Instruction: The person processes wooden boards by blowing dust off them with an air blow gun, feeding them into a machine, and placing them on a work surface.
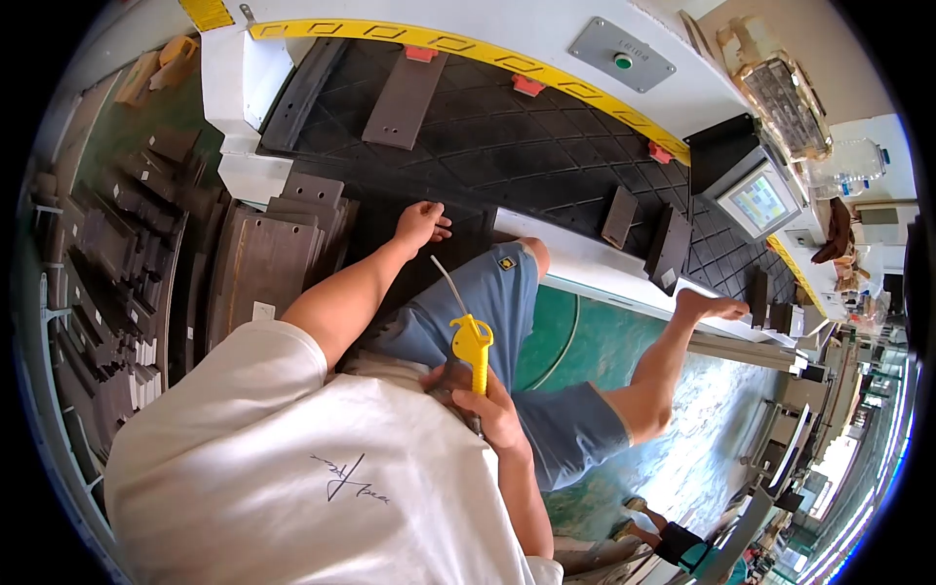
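Note:
A yellow air blow gun with a thin, pale, bent nozzle is gripped in my right hand in front of my white shirt. Its nozzle points up and to the left, its tip a little below my left hand. That left hand is held out over a dark surface, fingers loosely curled and apart, with nothing visible in them. Just left of it stands a stack of dark brown plates with small holes. Beyond, a brown plate lies on the black grooved machine bed.
Yellow striped edging with red clips runs along the machine. Smaller dark blocks sit at the bed's near edge. A screen panel stands right. Racked dark pieces fill the left. Another person is at lower right.

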A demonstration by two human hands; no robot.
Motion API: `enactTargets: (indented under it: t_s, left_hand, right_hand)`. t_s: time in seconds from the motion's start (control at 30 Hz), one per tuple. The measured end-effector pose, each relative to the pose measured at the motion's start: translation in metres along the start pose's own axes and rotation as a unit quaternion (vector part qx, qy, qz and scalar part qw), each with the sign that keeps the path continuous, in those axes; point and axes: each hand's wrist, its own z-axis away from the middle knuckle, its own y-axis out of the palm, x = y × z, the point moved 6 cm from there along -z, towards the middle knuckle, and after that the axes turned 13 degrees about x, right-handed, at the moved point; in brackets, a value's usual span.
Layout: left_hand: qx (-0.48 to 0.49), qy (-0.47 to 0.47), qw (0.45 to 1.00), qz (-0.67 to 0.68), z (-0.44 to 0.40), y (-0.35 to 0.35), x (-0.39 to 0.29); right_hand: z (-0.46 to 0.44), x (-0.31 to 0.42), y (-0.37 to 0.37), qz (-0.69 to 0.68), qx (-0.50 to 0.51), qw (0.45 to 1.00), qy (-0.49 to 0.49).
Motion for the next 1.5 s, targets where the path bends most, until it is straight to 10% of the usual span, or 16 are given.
enactTargets:
  t_s: [0.47,0.7,0.93,1.03,1.5]
  left_hand:
    - [-0.022,-0.065,0.997,-0.021,-0.001,0.004,-0.014]
    - [0.006,-0.06,0.997,0.042,-0.058,0.051,-0.039]
    - [0.052,0.075,0.976,-0.199,-0.148,0.158,-0.105]
    - [0.075,0.158,0.882,-0.437,-0.178,0.234,-0.094]
    - [0.089,0.086,0.763,-0.634,-0.206,0.37,-0.051]
  right_hand:
    - [-0.007,0.001,-0.034,-0.108,0.072,0.991,-0.035]
    - [0.013,0.013,-0.066,-0.199,-0.074,0.971,-0.105]
    - [0.015,-0.011,-0.1,-0.104,-0.101,0.989,0.008]
    - [0.002,0.0,-0.094,-0.061,-0.051,0.997,0.018]
    - [-0.019,0.005,-0.098,0.207,-0.036,0.978,0.005]
